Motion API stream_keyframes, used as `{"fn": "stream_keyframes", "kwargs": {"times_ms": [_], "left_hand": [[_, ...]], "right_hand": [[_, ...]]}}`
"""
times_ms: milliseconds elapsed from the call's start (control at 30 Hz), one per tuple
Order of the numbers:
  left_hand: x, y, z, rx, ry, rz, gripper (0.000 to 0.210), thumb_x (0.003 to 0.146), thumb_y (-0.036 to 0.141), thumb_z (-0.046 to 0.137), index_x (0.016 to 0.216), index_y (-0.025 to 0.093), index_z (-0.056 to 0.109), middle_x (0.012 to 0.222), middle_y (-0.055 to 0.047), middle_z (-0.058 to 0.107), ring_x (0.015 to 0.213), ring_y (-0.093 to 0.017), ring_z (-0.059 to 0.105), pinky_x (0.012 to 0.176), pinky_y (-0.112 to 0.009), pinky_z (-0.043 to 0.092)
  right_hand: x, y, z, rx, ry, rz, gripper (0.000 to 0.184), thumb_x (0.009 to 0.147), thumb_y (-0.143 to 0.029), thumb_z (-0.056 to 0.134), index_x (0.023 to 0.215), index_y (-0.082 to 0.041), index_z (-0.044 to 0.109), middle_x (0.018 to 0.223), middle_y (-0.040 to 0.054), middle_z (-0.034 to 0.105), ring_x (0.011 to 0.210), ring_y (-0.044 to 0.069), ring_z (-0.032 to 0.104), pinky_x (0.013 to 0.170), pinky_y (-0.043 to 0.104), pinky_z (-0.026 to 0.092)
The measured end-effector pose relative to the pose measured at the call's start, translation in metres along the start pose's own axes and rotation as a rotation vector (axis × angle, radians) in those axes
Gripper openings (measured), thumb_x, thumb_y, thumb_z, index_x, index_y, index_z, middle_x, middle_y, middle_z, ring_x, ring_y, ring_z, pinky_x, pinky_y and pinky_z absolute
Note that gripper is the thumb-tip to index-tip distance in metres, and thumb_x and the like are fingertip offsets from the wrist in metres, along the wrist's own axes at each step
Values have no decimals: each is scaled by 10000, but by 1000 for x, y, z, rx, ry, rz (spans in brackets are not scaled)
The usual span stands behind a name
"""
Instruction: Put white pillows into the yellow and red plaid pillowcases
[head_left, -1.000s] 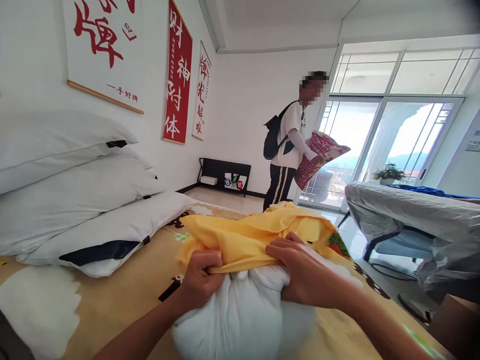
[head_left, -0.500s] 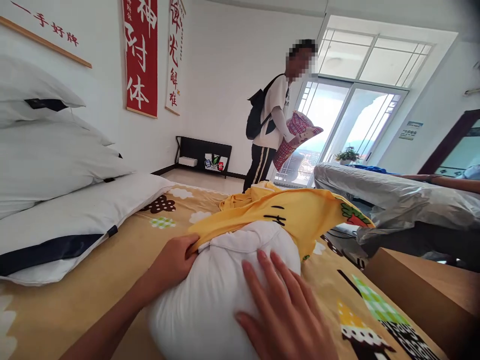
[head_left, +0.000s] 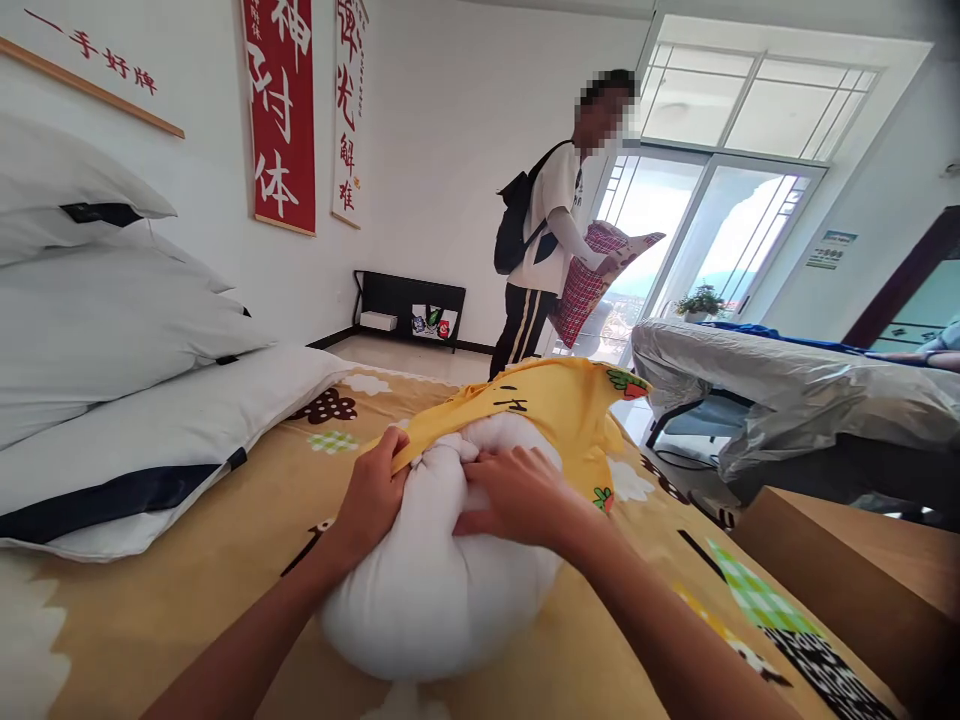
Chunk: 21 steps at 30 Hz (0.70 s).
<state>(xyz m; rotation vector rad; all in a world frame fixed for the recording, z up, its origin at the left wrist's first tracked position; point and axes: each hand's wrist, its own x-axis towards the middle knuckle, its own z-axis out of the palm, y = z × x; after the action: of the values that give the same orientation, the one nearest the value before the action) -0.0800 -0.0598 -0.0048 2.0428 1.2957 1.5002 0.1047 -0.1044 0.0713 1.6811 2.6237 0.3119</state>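
A plump white pillow (head_left: 442,610) lies in front of me, its far end meeting the opening of a yellow pillowcase (head_left: 555,400) with carrot prints. My left hand (head_left: 379,485) is closed on the pillowcase's edge at the left, against the pillow's side. My right hand (head_left: 517,495) digs into the top of the pillow, fingers bent and pressed into a fold, their tips partly hidden. Beyond my hands the pillowcase spreads out, loose and wrinkled.
A tan patterned sheet (head_left: 255,600) lies beneath. White pillows (head_left: 135,330) are stacked at left, a cardboard box (head_left: 855,560) stands at right. Behind it is a plastic-covered table (head_left: 750,350). A person (head_left: 547,220) with a backpack holds a plaid cushion (head_left: 592,285) near the glass doors.
My right hand has gone from lying spread on the pillow to pressing its bent fingers into a fold farther forward. The pillow is squeezed narrower in the middle, and the pillowcase's right corner has drawn leftward.
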Motion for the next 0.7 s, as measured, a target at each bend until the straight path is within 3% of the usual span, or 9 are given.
{"fn": "stream_keyframes", "kwargs": {"times_ms": [67, 167, 333, 433, 533, 633, 700], "left_hand": [[-7, 0, 4, 111, 88, 80, 105, 784, 162, 412, 847, 216, 476, 781, -5, 602, 715, -174, 571, 660, -273, 430], [-18, 1, 8, 295, 110, 198, 178, 805, 124, 378, 885, 208, 512, 805, -37, 634, 759, -204, 607, 668, -293, 445], [-29, 6, 1, 518, 50, 265, 255, 826, 65, 368, 937, 195, 558, 817, -45, 653, 768, -202, 620, 662, -290, 453], [-34, 16, -4, 532, 36, 342, 248, 844, 58, 376, 932, 193, 565, 806, -40, 644, 762, -193, 611, 656, -282, 451], [-38, 36, -2, 465, 77, 505, 238, 843, 43, 369, 879, 185, 556, 765, -41, 618, 725, -192, 584, 624, -286, 439], [-43, 68, 7, 371, 113, 639, 250, 806, 10, 373, 846, 184, 548, 721, -34, 587, 674, -185, 541, 592, -288, 415], [-49, 93, 18, 310, 94, 703, 233, 794, 10, 390, 820, 184, 543, 705, -31, 571, 652, -184, 513, 572, -295, 396]], "right_hand": [[23, 4, 13, 73, -20, 1, 475, 755, -611, 625, 1074, -264, 678, 1127, 54, 685, 949, 302, 648, 747, 390, 477], [49, 7, 40, 178, 28, 45, 474, 867, -500, 517, 1261, -246, 586, 1351, 66, 562, 1141, 287, 578, 857, 376, 463], [51, 9, 71, 235, 243, 49, 407, 939, -366, 407, 1241, -166, 593, 1318, 107, 579, 1267, 241, 479, 1073, 379, 346], [17, 12, 82, 273, 561, 4, 361, 935, -275, 392, 1216, -141, 576, 1266, 121, 601, 1206, 222, 526, 1039, 381, 405], [-37, 5, 98, 236, 924, 0, 436, 917, -218, 407, 1335, -113, 471, 1342, 165, 536, 1268, 260, 482, 1007, 438, 448], [-88, -14, 123, 104, 1089, -1, 597, 859, -155, 436, 1451, -131, 355, 1416, 179, 462, 1309, 341, 434, 969, 531, 459], [-110, -25, 146, 36, 1221, -13, 643, 837, -191, 464, 1469, -204, 344, 1358, 148, 527, 1252, 363, 489, 891, 549, 496]]}}
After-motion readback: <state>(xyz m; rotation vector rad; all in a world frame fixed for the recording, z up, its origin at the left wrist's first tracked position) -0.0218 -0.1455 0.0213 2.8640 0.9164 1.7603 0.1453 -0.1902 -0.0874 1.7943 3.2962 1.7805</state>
